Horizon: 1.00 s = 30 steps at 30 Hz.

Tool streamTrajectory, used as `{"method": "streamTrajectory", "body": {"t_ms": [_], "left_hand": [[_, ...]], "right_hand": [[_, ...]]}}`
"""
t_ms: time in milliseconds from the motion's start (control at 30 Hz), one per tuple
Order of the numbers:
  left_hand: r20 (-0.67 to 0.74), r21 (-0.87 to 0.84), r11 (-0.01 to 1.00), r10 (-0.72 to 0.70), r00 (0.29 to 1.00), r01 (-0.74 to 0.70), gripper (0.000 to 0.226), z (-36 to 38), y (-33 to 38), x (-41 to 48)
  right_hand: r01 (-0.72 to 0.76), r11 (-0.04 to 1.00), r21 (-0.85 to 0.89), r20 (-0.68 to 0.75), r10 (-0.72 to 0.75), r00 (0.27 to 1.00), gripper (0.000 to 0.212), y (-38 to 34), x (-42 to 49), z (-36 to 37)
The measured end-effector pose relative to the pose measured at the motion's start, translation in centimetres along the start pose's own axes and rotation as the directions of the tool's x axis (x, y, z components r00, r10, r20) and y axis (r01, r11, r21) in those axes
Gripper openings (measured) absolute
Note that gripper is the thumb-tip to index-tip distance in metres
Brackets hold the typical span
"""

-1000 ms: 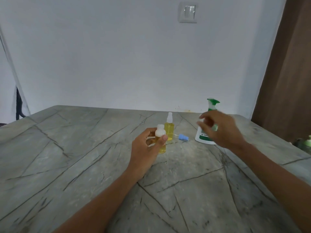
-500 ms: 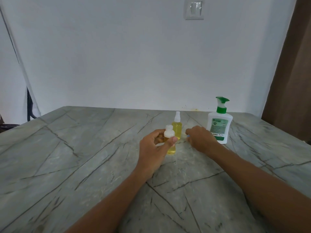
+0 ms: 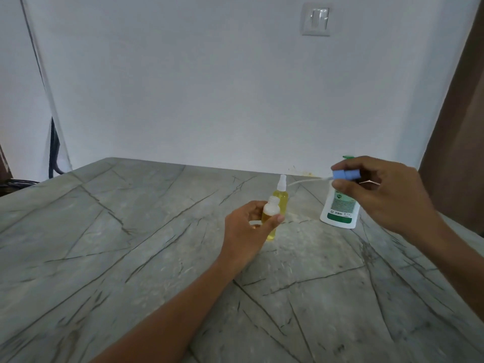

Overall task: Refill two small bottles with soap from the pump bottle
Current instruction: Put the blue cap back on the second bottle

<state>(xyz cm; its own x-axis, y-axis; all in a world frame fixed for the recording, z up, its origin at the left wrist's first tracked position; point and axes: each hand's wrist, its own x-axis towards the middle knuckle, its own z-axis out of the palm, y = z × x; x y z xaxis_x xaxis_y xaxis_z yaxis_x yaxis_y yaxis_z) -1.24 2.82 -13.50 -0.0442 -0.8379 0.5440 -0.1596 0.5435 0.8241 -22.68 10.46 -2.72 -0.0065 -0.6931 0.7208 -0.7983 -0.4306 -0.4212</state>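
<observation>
The left hand (image 3: 248, 229) reaches in over the middle of the table (image 3: 131, 231) and grips the small open bottle (image 3: 271, 218), thumb on its right side and fingers curled round its left; the bottle is upright, uncapped and holds yellow liquid up to about its shoulder; whether its base touches the table I cannot tell. Just behind it, on the far side, stands the second small bottle (image 3: 281, 196), also filled with yellow liquid and topped with a white spray head. To the right, the right hand (image 3: 387, 195) is raised above the surface and pinches the blue spray cap (image 3: 343, 175) between thumb and fingertips; a thin white dip tube (image 3: 306, 182) runs from the cap out to the left, over the second small bottle. The pump bottle (image 3: 340, 208), white with a green label, stands on the table behind the right hand, its green pump mostly hidden. A switch plate (image 3: 315, 19) sits high on the white wall (image 3: 183, 87).
</observation>
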Motion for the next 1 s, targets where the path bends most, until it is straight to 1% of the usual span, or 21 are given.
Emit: {"method": "streamTrajectory", "body": {"t_ms": [133, 300, 433, 533, 600, 700, 733, 867, 1000], "left_hand": [[0.002, 0.034, 0.999, 0.027, 1.0, -0.027, 0.03, -0.1, 0.1, 0.0], [0.014, 0.034, 0.999, 0.032, 0.999, -0.032, 0.029, -0.1, 0.2, -0.1], [0.032, 0.028, 0.997, 0.064, 0.997, -0.065, 0.028, -0.1, 0.2, -0.1], [0.038, 0.026, 0.997, 0.074, 0.997, -0.076, 0.03, 0.0, 0.1, -0.1], [0.036, 0.044, 0.996, 0.076, 0.996, -0.078, 0.032, 0.0, 0.1, -0.1], [0.032, 0.036, 0.997, 0.062, 0.998, -0.064, 0.03, -0.1, 0.3, -0.1], [0.027, 0.033, 0.998, 0.058, 0.998, -0.059, 0.029, -0.1, 0.3, -0.1], [0.02, 0.03, 0.998, 0.059, 0.998, -0.06, 0.028, -0.1, 0.3, -0.1], [0.025, 0.046, 0.996, 0.079, 0.997, -0.08, 0.034, 0.1, 0.1, -0.1]], "right_hand": [[0.058, 0.998, 0.04, 0.024, -0.059, 0.998, 0.017, -1.1, 0.2, 0.3], [0.112, 0.994, -0.012, 0.066, -0.111, 0.992, 0.021, -1.2, 0.2, 1.3], [0.148, 0.988, -0.032, 0.083, -0.145, 0.986, 0.022, -0.9, 0.3, 1.9], [0.157, 0.986, -0.052, 0.093, -0.152, 0.984, 0.023, -0.8, 0.6, 2.0], [0.167, 0.984, -0.061, 0.078, -0.162, 0.984, 0.023, -1.0, 0.7, 2.0], [0.196, 0.978, -0.066, 0.013, -0.196, 0.981, 0.022, -1.2, 0.7, 1.7], [0.204, 0.977, -0.07, 0.011, -0.203, 0.979, 0.022, -1.3, 0.7, 1.6], [0.201, 0.976, -0.089, 0.076, -0.195, 0.978, 0.023, -0.9, 0.7, 1.8], [0.211, 0.973, -0.089, 0.14, -0.198, 0.97, 0.024, -0.7, 0.9, 2.3]]}}
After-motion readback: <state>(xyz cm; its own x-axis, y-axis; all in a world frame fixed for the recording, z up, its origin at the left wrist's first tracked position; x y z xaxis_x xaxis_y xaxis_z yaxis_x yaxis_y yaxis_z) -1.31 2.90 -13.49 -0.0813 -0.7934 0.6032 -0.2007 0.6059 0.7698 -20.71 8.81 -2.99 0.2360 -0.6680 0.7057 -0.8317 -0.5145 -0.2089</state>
